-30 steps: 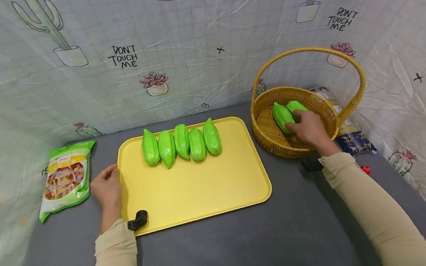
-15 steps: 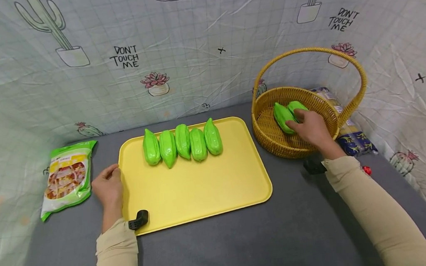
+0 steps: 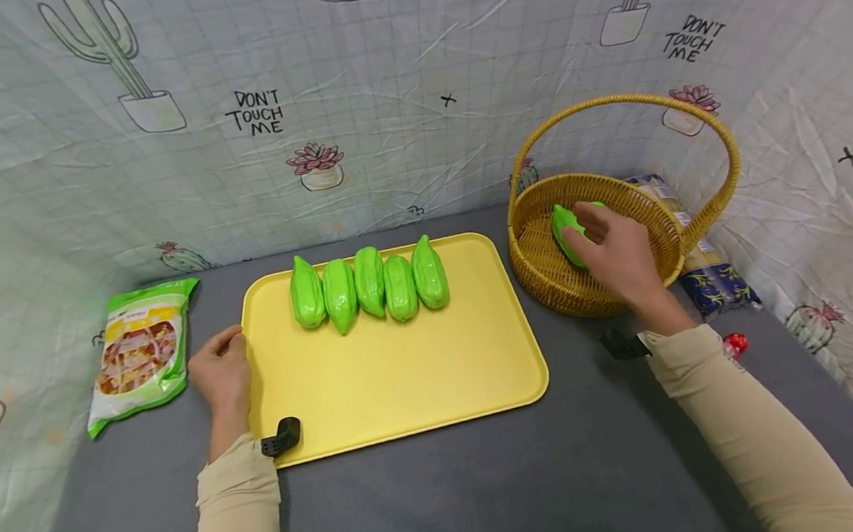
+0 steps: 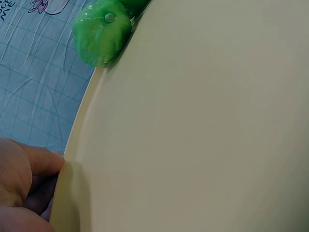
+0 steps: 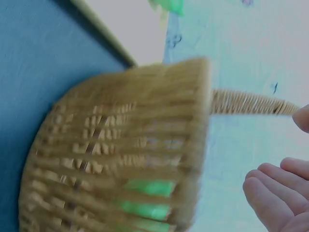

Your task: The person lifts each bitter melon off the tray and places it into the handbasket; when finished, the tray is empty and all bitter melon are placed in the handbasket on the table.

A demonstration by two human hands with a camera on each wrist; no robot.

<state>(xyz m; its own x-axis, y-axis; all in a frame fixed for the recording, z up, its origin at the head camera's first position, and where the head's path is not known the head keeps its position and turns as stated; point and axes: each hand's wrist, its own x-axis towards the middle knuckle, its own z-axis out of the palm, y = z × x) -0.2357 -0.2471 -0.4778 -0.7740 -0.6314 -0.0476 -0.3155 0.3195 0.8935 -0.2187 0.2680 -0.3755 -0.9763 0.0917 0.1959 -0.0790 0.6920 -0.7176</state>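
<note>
Fingers [image 5: 263, 195] parted and empty, my right hand [image 3: 617, 255] hovers over the basket [image 3: 540, 278] fruit [image 3: 564, 223], upper right; my left hand [image 3: 222, 370] pinches the tray [image 3: 406, 384].

left hand [image 3: 222, 370]: fingers [image 4: 42, 162] curled | right hand [image 3: 620, 259]: thumb [image 5: 303, 119] apart from fingers | right forearm [image 3: 751, 428] slanted

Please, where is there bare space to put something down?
Free: the near part of the yellow tray, bordered by the row of green fruits; the grey table in front, between the sleeves. Crowded: the tray's far side; the basket, with two more fruits inside and the right hand over it; the tray's left edge, held by the left hand.
</note>
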